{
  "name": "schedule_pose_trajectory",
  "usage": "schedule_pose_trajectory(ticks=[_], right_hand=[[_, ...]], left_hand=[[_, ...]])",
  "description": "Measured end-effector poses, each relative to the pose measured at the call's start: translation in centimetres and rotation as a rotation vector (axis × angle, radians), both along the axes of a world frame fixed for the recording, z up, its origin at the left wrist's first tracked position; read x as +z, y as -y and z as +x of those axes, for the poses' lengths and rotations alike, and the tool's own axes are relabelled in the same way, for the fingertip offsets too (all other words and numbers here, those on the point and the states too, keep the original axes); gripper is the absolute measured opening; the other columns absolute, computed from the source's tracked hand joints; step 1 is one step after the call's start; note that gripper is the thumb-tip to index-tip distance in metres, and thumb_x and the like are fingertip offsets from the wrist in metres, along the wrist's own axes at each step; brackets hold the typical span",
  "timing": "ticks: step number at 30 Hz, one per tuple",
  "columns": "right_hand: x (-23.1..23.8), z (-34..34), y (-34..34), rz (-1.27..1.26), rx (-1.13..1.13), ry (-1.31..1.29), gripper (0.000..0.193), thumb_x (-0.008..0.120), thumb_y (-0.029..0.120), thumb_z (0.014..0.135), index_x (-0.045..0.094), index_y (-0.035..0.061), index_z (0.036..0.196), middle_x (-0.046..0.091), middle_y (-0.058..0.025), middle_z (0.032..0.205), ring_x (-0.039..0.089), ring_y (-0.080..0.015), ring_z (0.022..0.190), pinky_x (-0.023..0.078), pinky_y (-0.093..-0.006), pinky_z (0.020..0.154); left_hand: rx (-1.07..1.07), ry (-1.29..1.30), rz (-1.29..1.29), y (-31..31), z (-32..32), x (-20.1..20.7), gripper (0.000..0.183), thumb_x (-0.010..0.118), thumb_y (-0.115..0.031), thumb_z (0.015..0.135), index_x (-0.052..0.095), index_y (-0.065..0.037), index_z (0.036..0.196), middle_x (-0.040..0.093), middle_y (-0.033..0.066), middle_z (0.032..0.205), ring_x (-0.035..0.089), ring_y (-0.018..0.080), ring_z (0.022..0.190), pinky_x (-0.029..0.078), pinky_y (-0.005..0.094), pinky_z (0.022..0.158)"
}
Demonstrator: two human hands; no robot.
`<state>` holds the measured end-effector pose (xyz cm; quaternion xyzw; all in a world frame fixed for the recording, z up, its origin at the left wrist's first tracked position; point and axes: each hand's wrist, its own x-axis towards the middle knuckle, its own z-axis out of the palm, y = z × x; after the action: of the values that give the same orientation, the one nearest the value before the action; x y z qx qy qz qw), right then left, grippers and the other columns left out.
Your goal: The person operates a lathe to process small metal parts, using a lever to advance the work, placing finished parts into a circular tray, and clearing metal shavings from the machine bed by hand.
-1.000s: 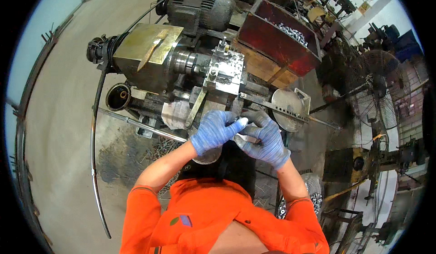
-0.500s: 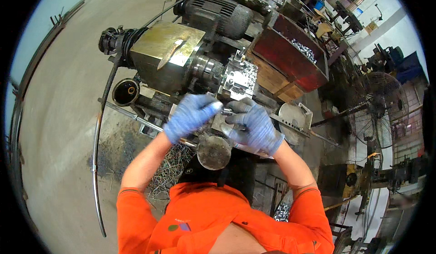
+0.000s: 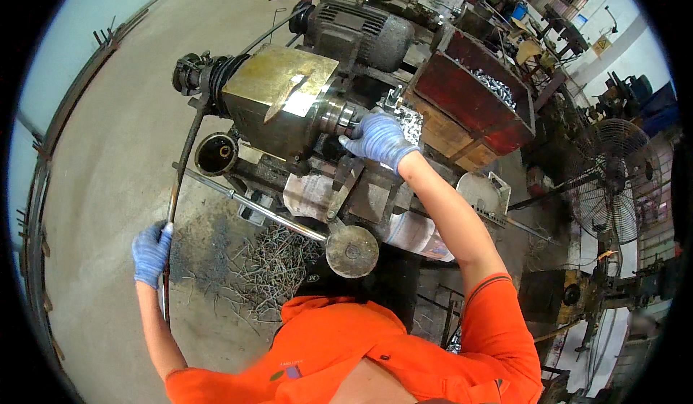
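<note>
While bar is gripped by left hand, spindle is seemingly attended by right hand, grip unclear, steadiness next required.

We see thin, tangled grey metal strands heaped loosely on the grey concrete floor. We find a slim brownish tool lying across the machine's flat, brass-coloured metal housing top, and a dark red open-topped bin resting on a brown wooden base.
</note>
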<state>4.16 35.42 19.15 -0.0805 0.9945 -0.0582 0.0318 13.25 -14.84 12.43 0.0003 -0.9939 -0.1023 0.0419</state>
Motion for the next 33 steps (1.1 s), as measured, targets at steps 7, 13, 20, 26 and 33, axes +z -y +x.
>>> schedule_pose_trajectory(ticks=[7, 13, 20, 26, 33], right_hand=[[-0.3, 0.2, -0.2, -0.197, -0.043, -0.048, 0.05, 0.066, 0.047, 0.071, 0.064, -0.0008, 0.086, 0.063, -0.0234, 0.08, 0.062, -0.0366, 0.081, 0.048, -0.0409, 0.078], [-0.4, -0.4, -0.1, -0.167, 0.019, 0.046, 0.044, 0.066, 0.046, 0.07, 0.068, 0.0037, 0.08, 0.064, -0.0214, 0.082, 0.062, -0.0366, 0.079, 0.048, -0.0409, 0.076], [0.8, -0.9, 0.8, 0.018, 0.074, -0.016, 0.055, 0.067, 0.048, 0.068, 0.062, -0.0027, 0.09, 0.064, -0.0226, 0.086, 0.062, -0.0365, 0.082, 0.048, -0.042, 0.077], [0.5, -0.8, 0.9, 0.079, 0.118, -0.039, 0.051, 0.06, 0.052, 0.073, 0.067, 0.0023, 0.083, 0.063, -0.0199, 0.084, 0.061, -0.0344, 0.087, 0.046, -0.042, 0.08], [-0.2, -1.4, 0.7, 0.151, 0.087, -0.046, 0.048, 0.057, 0.052, 0.075, 0.069, 0.0055, 0.072, 0.064, -0.0196, 0.078, 0.061, -0.0325, 0.083, 0.047, -0.0404, 0.079]], left_hand=[[0.164, 0.092, 0.189, -1.0, -0.1, -2.7, 0.046, 0.059, -0.043, 0.083, 0.061, -0.005, 0.108, 0.064, 0.0219, 0.086, 0.062, 0.0376, 0.083, 0.047, 0.0445, 0.071], [0.13, 0.051, -0.021, -1.2, 1.9, -0.8, 0.041, 0.059, -0.041, 0.083, 0.06, -0.009, 0.108, 0.065, 0.0195, 0.085, 0.062, 0.0368, 0.081, 0.047, 0.046, 0.072], [0.195, -0.006, -0.06, -0.4, 5.9, -1.6, 0.035, 0.06, -0.038, 0.081, 0.061, -0.008, 0.1, 0.064, 0.0174, 0.081, 0.061, 0.0363, 0.075, 0.047, 0.0462, 0.067], [0.17, -0.042, -0.297, 3.7, 2.1, -3.6, 0.024, 0.059, -0.027, 0.079, 0.06, -0.008, 0.094, 0.063, 0.016, 0.075, 0.062, 0.0334, 0.07, 0.048, 0.0437, 0.063], [0.025, -0.302, -0.672, 16.0, -7.5, -4.4, 0.02, 0.057, -0.014, 0.077, 0.059, -0.01, 0.096, 0.062, 0.013, 0.071, 0.06, 0.0309, 0.062, 0.046, 0.0427, 0.057]])
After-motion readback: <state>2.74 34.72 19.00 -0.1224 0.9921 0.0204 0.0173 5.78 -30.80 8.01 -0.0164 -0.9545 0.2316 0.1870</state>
